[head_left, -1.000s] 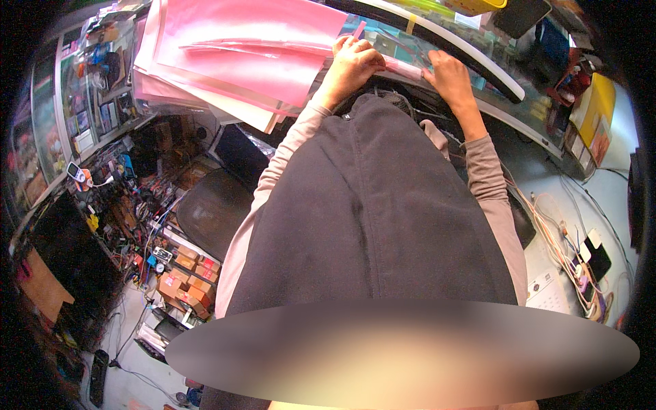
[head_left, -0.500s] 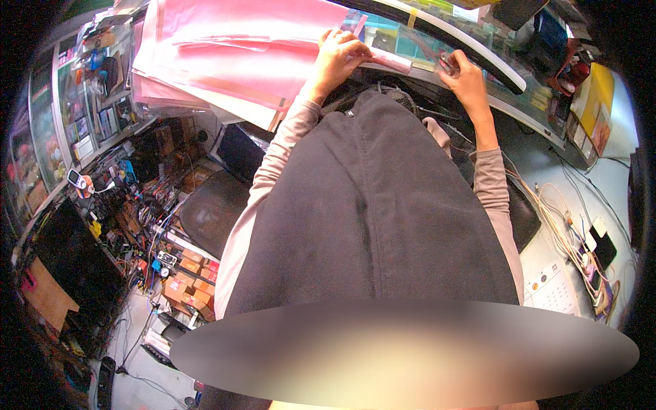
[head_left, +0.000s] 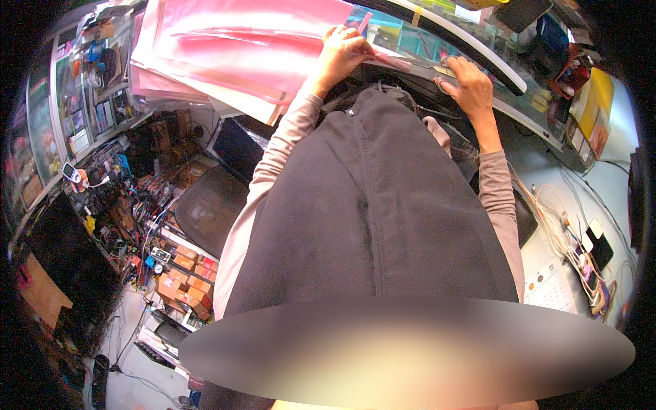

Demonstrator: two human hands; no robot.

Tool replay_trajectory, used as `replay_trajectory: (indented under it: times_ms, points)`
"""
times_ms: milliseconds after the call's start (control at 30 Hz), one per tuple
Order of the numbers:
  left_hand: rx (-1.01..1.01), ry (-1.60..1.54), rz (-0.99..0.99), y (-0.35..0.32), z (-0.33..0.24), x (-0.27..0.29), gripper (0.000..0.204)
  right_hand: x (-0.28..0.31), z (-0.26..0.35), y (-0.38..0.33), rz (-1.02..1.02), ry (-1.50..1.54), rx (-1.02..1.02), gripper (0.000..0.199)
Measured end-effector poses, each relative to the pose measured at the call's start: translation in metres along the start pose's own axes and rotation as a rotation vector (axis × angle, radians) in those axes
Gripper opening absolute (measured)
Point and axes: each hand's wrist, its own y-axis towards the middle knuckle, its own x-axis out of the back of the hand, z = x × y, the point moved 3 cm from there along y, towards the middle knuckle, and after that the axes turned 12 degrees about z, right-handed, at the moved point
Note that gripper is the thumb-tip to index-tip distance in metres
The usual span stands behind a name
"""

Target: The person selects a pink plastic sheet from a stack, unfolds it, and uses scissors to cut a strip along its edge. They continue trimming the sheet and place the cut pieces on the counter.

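My left hand is closed, pinching a narrow pink plastic strip at the near edge of the glass counter. Large sheets of pink plastic film lie beside it on the left, stacked and partly creased. My right hand is curled around a small metal tool that looks like a pair of scissors, its tip pointing left at the strip's end. The fingers hide most of the tool. Both hands are apart, above the counter's front edge.
Teal trays show under the glass, behind a white curved rail. A dark chair stands at left near small cardboard boxes. Cables run over the white surface at right.
My right hand has shifted slightly right and down, and its grip has turned so that the tool shows more. My left hand stays nearly in place on the pink strip.
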Motion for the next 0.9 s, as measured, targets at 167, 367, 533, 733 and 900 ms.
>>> replay_trajectory:
  times_ms: [167,367,533,733,900]
  points:
    - [0.0,-0.022,0.022,0.0,0.001,0.0,0.005,0.003,0.004,0.005,-0.046,-0.064,0.053,0.044]
    - [-0.012,-0.016,0.012,0.001,0.002,-0.001,0.007,-0.01,0.007,0.015,0.007,-0.084,0.056,0.04]
    - [-0.014,0.02,0.004,0.006,0.001,-0.001,0.012,-0.022,0.01,0.007,-0.047,-0.073,0.032,0.037]
    - [-0.043,0.01,0.033,0.013,0.007,0.0,0.019,-0.038,0.01,0.002,-0.052,-0.098,0.028,0.036]
    - [-0.054,0.003,0.068,0.015,0.011,0.0,0.02,-0.044,0.006,0.011,-0.108,-0.115,0.085,0.032]
